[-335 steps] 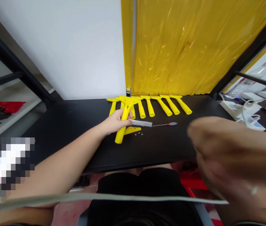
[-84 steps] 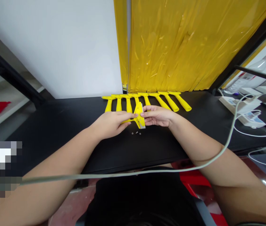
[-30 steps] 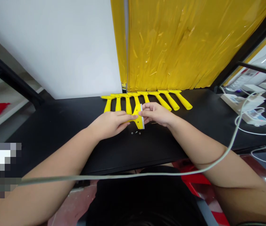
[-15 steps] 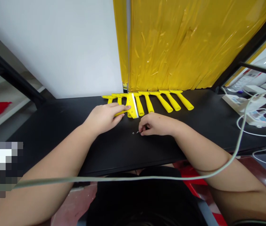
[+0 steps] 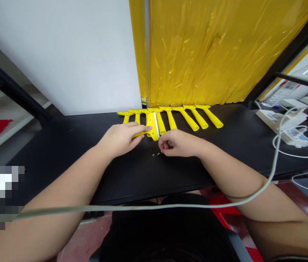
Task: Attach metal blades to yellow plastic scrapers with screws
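Note:
My left hand [image 5: 123,139] is closed around the handle of a yellow scraper [image 5: 151,127], its thumb and forefinger near the head. A pale, straight blade edge runs along the scraper's right side. Just right of that edge is my right hand [image 5: 180,142], with its fingers curled in a pinch; whatever they hold is hidden. Below the right fingertips, a tiny screw [image 5: 158,154] and a small ring-shaped nut or washer [image 5: 153,155] lie on the black tabletop [image 5: 137,178]. Behind both hands stretches a row of several more yellow scrapers [image 5: 190,120].
A white panel [image 5: 74,54] and a yellow wrapped surface [image 5: 192,51] rise behind the table. At right are white devices with cables [image 5: 285,127] and a clear bottle [image 5: 293,83]. A pale cable [image 5: 170,206] crosses in front of my arms.
The scraper's head has tipped slightly toward me in my left hand. My right fingers have risen a little from the tabletop beside the screw and now curl closer to the blade.

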`<move>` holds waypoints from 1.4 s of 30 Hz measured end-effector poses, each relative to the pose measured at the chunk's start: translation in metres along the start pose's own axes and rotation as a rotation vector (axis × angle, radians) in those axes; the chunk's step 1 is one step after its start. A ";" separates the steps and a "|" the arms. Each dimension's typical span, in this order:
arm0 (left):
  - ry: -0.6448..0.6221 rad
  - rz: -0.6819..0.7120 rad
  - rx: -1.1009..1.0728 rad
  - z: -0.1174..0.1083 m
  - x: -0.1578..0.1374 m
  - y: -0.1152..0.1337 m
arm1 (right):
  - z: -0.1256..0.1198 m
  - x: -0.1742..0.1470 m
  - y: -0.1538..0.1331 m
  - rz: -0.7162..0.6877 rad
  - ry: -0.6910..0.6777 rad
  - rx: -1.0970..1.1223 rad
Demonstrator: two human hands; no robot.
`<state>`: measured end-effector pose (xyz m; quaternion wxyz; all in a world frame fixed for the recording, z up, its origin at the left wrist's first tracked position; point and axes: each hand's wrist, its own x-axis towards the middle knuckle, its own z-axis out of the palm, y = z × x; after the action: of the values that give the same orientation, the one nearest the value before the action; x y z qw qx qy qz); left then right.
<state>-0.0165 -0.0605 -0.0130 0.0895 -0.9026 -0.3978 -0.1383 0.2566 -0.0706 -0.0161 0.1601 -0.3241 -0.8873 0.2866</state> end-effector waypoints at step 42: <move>0.021 -0.266 0.032 -0.007 0.003 0.001 | 0.023 0.013 -0.019 0.019 0.022 -0.180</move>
<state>-0.0151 -0.0615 -0.0052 0.0889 -0.8389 -0.5149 -0.1523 0.2269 -0.0833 -0.0214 0.1373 -0.3489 -0.9044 0.2038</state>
